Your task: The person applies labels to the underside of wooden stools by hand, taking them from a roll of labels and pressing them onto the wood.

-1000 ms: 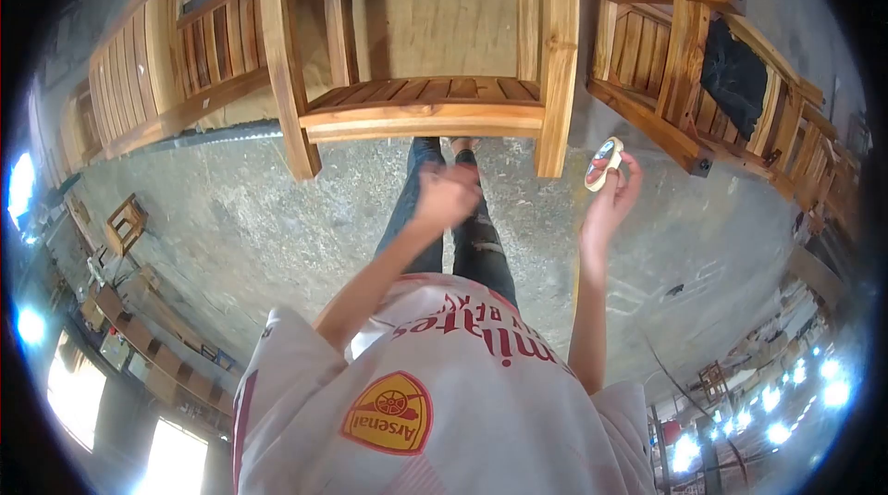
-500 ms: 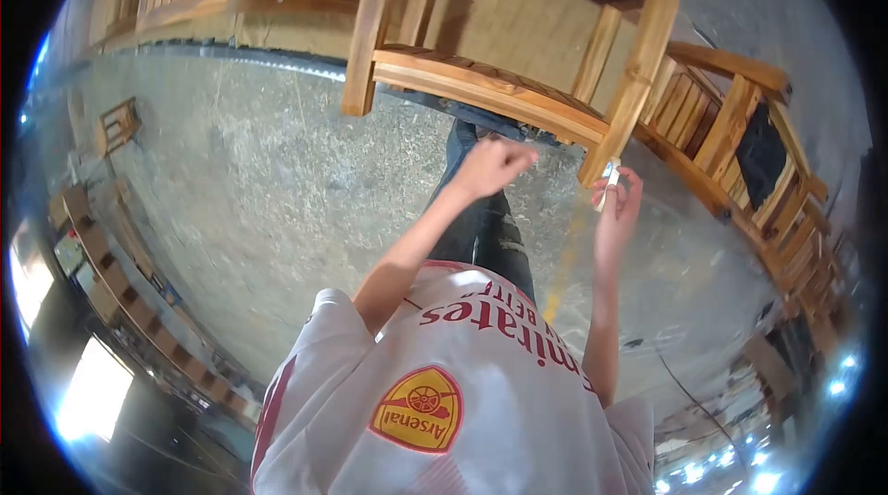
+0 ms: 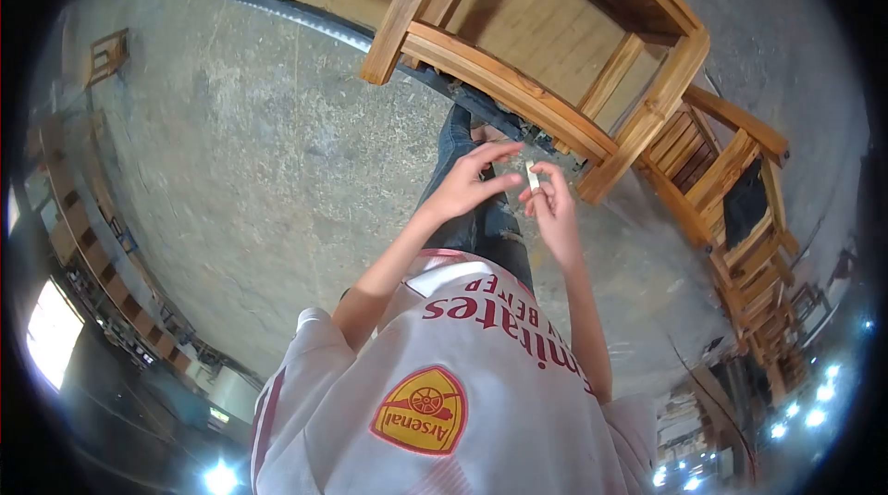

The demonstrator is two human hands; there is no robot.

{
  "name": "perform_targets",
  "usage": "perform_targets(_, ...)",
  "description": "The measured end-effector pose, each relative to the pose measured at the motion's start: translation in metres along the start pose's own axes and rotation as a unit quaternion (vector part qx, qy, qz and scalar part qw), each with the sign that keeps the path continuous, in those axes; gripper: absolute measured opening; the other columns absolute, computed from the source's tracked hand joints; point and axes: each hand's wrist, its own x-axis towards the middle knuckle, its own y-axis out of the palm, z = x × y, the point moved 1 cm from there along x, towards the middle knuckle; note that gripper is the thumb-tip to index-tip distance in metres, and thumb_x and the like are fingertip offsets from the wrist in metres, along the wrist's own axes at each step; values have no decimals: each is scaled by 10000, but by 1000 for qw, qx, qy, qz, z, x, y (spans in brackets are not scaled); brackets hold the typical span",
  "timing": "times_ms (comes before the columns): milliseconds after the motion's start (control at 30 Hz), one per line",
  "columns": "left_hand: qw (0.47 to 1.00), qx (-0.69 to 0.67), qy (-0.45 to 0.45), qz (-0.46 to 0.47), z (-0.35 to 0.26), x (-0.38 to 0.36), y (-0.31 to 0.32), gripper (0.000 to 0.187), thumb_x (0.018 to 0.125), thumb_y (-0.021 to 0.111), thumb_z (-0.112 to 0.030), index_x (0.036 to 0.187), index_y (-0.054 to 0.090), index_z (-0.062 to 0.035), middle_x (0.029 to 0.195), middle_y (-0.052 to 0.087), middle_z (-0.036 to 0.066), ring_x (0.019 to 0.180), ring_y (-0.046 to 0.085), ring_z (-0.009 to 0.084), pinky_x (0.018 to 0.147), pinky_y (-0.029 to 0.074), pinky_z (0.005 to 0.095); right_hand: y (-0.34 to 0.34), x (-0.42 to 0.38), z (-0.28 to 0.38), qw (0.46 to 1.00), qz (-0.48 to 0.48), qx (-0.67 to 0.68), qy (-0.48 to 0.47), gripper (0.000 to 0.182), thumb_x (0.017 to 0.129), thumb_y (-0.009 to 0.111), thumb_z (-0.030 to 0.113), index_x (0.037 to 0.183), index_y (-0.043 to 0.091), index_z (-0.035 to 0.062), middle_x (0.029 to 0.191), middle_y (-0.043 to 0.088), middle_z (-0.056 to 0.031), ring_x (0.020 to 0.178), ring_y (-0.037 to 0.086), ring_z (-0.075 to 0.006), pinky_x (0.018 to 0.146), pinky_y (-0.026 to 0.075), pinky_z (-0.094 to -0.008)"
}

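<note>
My right hand (image 3: pixel 555 213) pinches a small, slim white object (image 3: pixel 532 177) upright between thumb and fingers; its kind is too small to make out. Just left of it, my left hand (image 3: pixel 470 184) is open, thumb and fingers apart and pointing toward the white object. Both hands are in front of my body, above my jeans (image 3: pixel 453 157). Beyond them stands a wooden chair frame (image 3: pixel 513 79) with a slatted surface and thick legs, its nearest leg close past my right hand.
More wooden chairs (image 3: pixel 731 162) line up at the right. A dark metal edge (image 3: pixel 305 18) runs behind the concrete floor (image 3: pixel 277 153). One small wooden chair (image 3: pixel 107 56) stands far left, and a long row of wooden pieces (image 3: pixel 111 278) curves along the left side.
My right hand has moved left with the white object, close to my left hand. The left hand's fingers have opened from a curled shape. The view has shifted slightly.
</note>
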Motion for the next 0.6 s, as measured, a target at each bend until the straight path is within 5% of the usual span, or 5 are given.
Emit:
perform_targets(100,995,83,52,37,-16,5,1,388,813,721,-180,1147,638,0,1081,656,163,970,633,262,860,482,337,8,2,5,999,20,-39,-28,346,933,410,-34,1246,481,95,812,609,-61,650,538,-76,590,446,-221)
perform_targets(133,993,66,96,-24,-19,4,5,358,791,730,-174,1087,656,14,968,681,145,881,656,262,804,502,341,13,2,13,998,18,-46,-45,362,931,407,-36,1259,479,97,805,612,-60,647,539,-77,590,448,-222)
perform_targets(433,997,26,19,-65,-2,-6,-3,195,779,695,-113,927,712,13,933,701,159,895,681,299,786,524,356,23,9,26,989,48,-136,-15,447,925,404,-3,1358,424,109,740,595,-52,618,533,-78,593,447,-236)
perform_targets(600,993,45,55,-93,-8,-2,-10,138,814,687,-84,907,707,16,887,691,132,744,664,216,668,511,314,28,13,34,989,49,-137,-38,413,946,433,32,1354,414,96,721,587,-45,626,547,-112,608,451,-260)
